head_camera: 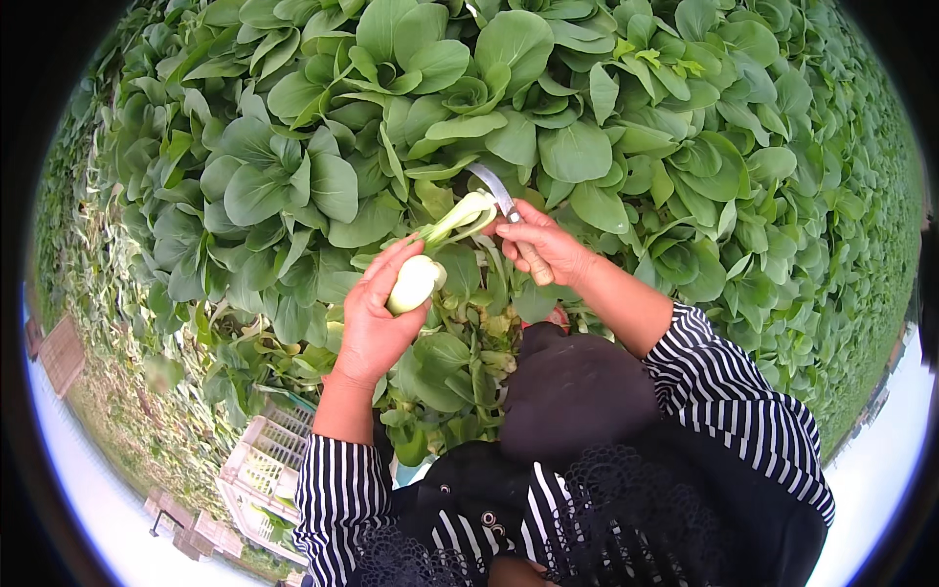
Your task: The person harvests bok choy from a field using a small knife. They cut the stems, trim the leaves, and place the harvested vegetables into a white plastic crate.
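In my left hand (381,308) lies a bok choy (417,285), its pale, rounded base towards me. My right hand (539,246) grips the wooden handle of a curved harvesting knife (493,183), whose blade points up and to the left. Another bok choy with pale green stalks (463,216) lies between the hands, its cut base beside the blade. The left fingertips meet its leafy end; whether the right fingers also touch it cannot be told. Growing bok choy (576,150) stands densely just beyond both hands.
A white slatted plastic crate (257,458) with some greens in it stands at the lower left, beside my left forearm. Flattened, yellowed leaves (147,411) cover the ground on the left. My dark-clad knee (583,389) is close below my right hand.
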The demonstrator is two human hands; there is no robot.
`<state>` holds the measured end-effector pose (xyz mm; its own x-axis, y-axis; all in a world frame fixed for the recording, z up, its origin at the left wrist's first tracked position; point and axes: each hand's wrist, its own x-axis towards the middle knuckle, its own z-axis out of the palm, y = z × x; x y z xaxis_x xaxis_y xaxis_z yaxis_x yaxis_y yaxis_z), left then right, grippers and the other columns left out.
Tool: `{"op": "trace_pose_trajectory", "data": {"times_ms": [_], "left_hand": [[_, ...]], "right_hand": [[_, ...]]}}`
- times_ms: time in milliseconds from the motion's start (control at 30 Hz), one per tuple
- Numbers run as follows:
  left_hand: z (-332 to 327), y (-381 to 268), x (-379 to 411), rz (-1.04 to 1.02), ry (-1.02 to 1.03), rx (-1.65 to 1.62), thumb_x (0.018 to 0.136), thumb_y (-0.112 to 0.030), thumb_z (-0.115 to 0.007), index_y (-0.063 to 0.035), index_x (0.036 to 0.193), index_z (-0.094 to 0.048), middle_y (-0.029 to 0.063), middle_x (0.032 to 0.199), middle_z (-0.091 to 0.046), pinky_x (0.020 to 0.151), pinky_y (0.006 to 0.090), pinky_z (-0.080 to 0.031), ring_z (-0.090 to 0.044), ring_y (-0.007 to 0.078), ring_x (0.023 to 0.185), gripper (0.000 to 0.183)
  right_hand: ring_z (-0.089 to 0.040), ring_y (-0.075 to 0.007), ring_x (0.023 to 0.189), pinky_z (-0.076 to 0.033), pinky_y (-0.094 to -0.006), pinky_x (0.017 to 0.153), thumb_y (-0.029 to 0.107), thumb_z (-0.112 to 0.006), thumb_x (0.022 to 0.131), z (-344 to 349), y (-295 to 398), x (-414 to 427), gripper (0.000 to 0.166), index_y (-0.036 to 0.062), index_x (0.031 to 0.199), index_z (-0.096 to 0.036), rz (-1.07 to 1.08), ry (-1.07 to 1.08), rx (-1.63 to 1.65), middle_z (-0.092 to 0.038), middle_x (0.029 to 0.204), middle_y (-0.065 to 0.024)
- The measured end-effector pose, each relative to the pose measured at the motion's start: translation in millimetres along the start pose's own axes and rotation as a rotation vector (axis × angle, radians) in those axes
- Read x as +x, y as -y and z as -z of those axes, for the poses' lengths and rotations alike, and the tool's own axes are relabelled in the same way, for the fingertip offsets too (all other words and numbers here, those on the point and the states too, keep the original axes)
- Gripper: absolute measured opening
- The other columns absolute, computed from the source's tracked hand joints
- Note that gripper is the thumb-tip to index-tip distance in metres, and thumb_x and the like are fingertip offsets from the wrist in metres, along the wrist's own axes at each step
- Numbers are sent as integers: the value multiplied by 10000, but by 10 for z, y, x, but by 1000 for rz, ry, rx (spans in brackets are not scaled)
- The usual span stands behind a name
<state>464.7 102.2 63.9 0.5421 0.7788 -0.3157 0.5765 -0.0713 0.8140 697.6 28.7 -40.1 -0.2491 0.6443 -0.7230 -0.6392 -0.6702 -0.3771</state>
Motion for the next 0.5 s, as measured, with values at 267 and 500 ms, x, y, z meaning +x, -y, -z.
{"op": "trace_pose_trajectory", "data": {"times_ms": [267,500], "left_hand": [[259,-87,-985,375,14,-782,762,39,-656,-34,1315,-500,20,1070,-632,876,256,-472,-626,139,984,580],[522,-429,-1466,-4,-434,-133,704,14,-647,-57,1240,-549,161,1315,-518,1002,347,-427,-523,294,1203,550]], "right_hand": [[-573,-82,799,-436,-168,511,111,-643,862,-893,320,-559,469,41,1288,-461,60,323,-205,-561,1016,-44],[-425,-23,585,-351,-184,496,123,-648,822,-1564,434,-1025,327,100,1136,-561,401,49,-997,-519,769,58]]}}
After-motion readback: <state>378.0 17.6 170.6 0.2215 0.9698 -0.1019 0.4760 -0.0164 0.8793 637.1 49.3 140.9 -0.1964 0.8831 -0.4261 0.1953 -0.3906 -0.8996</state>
